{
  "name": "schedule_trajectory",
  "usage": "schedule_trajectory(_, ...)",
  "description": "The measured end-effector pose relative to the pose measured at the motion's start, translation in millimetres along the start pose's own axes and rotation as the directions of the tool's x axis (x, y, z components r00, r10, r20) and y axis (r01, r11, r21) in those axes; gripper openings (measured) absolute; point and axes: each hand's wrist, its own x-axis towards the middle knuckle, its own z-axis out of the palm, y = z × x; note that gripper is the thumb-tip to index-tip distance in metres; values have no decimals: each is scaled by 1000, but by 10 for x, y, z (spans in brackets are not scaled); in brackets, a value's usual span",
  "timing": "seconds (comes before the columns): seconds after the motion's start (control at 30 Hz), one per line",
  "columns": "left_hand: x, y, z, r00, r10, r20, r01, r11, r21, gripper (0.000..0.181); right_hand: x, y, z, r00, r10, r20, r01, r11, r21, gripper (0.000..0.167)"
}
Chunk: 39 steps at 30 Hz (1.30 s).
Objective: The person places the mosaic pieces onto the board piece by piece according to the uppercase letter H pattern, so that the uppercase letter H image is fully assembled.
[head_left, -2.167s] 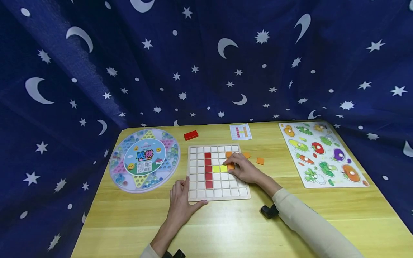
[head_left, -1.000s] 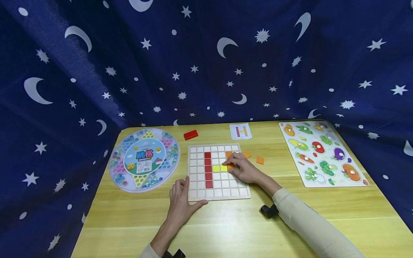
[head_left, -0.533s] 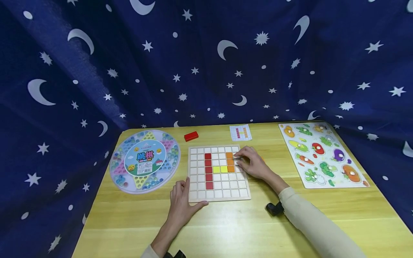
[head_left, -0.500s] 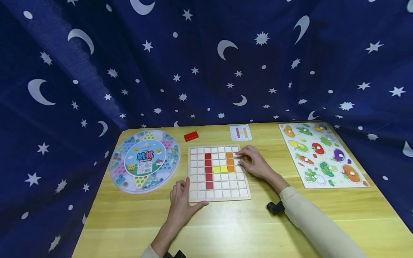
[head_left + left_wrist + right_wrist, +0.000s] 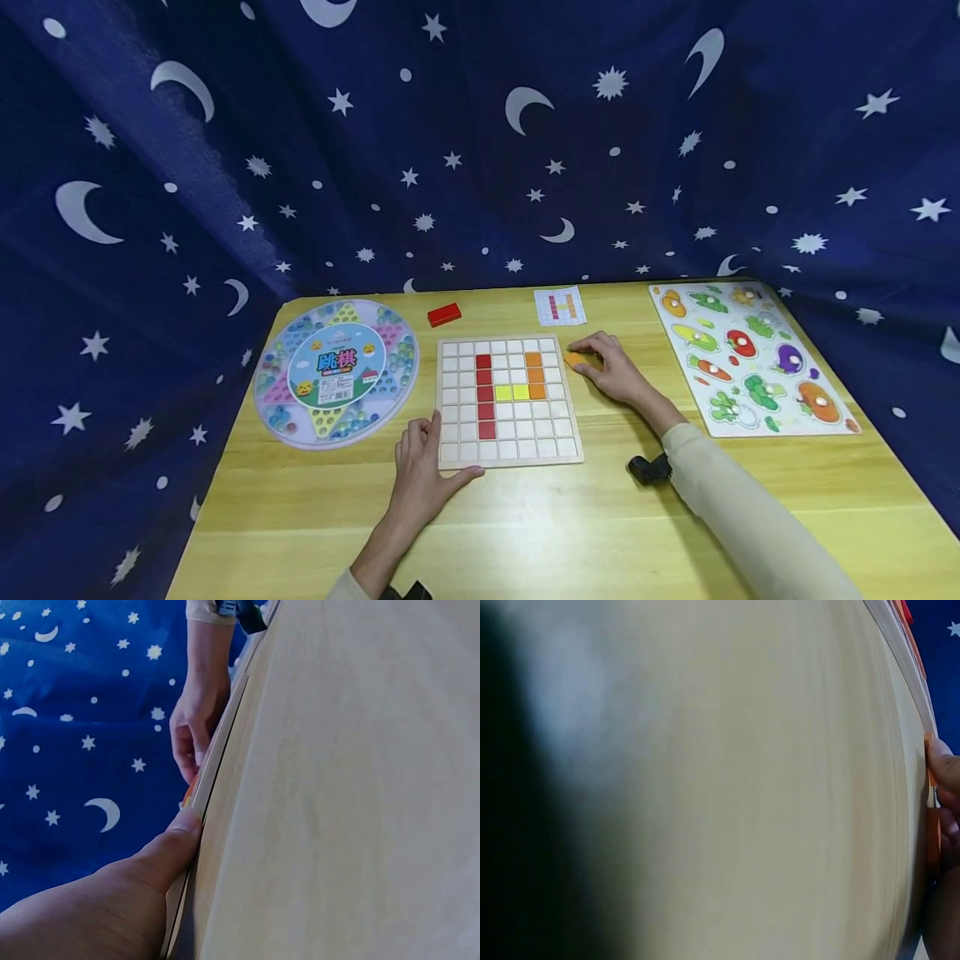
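In the head view a white gridded wooden board (image 5: 506,429) lies mid-table. It bears a column of several red tiles (image 5: 485,392), two yellow tiles (image 5: 512,392) and a column of three orange tiles (image 5: 536,376). My left hand (image 5: 420,475) rests at the board's lower left corner, its thumb along the front edge and its fingers at the left side. Just right of the board, my right hand (image 5: 618,372) pinches a loose orange tile (image 5: 574,359) between thumb and index finger. A second orange tile (image 5: 933,840) shows beneath that hand in the right wrist view.
A round Chinese checkers board (image 5: 337,367) lies at left. Behind the gridded board are a red block (image 5: 444,314) and a small printed pattern card (image 5: 559,307). A vegetable puzzle board (image 5: 750,362) lies at right. A starry curtain (image 5: 480,150) hangs behind the table (image 5: 525,533).
My right hand has let go of the orange tile beside the yellow ones, leaving it on the board. It has moved right, onto a loose orange tile. My left hand stays put.
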Motion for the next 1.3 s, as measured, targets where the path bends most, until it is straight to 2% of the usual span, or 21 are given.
schedule_trajectory(0.13, 7, -5, -7, 1000, 3, -8, -3, 1000, 5, 112, 20, 0, -22, 1000, 5, 31, -5, 1000, -5, 30)
schedule_trajectory(0.4, -1, -19, 5, 999, 22, -29, -22, 1000, 14, 111, 29, 24, -30, 999, 17, 43, -16, 1000, -4, 28)
schedule_trajectory(0.8, -7, -21, 21, 1000, 13, -16, -13, 1000, 2, 113, 15, 46, -27, 999, 24, 24, -24, 999, -22, 23)
schedule_trajectory(1.07, -1, -11, 19, 1000, -13, 4, 13, 1000, -15, 112, 15, 35, -33, 1000, 19, 22, -19, 1000, -12, 22)
schedule_trajectory(1.3, -9, -17, 19, 1000, -1, -14, 1, 1000, -2, 113, 14, 39, -43, 1000, 5, 0, -5, 1000, 7, 21)
